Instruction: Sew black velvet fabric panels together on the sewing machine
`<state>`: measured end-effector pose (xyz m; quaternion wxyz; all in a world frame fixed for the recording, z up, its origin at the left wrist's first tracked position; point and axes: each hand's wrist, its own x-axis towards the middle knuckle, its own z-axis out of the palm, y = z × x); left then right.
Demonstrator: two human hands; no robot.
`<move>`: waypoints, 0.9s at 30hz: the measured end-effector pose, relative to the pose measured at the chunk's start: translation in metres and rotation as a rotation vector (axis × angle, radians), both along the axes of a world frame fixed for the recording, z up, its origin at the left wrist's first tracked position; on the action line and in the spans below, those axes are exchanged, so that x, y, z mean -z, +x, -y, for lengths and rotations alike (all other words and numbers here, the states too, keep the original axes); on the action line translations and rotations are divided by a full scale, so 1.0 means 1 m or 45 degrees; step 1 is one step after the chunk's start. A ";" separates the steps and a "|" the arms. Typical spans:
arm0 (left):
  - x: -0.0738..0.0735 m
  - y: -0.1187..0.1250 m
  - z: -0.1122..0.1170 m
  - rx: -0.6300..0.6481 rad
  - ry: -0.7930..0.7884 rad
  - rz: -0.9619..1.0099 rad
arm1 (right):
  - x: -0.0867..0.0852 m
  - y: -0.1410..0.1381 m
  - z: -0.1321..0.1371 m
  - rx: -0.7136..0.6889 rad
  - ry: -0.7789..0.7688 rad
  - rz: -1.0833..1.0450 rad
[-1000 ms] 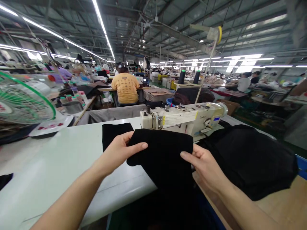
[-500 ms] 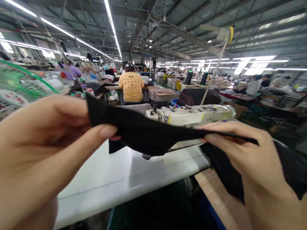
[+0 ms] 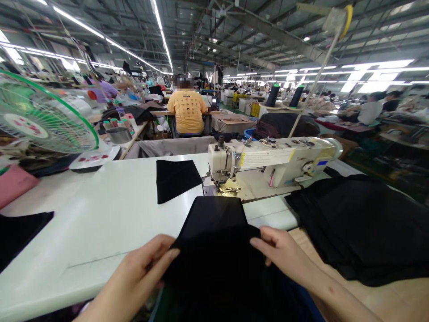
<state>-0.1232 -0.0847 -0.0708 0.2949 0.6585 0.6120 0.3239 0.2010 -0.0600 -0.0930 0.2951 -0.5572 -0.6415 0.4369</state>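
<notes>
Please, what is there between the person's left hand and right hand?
In the head view, black fabric spans from the left hand to the right hand; each hand pinches one side of it.

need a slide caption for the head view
Left hand and right hand hold black fabric in front of a sewing machine.

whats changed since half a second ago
The left hand and right hand have moved down and away from the camera, bringing the cloth, now spread out, in front of the machine. Both still grip it. The black piece on the table and the pile at right stay put.
</notes>
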 end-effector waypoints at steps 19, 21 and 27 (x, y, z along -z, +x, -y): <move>0.024 0.055 -0.129 -0.142 0.287 -0.445 | 0.021 -0.021 -0.087 0.485 0.599 0.210; -0.002 0.051 -0.111 -0.177 0.357 -0.152 | -0.003 -0.015 -0.070 0.535 0.670 0.116; -0.034 0.052 -0.059 0.081 0.096 0.119 | -0.042 0.000 -0.022 0.390 0.512 0.190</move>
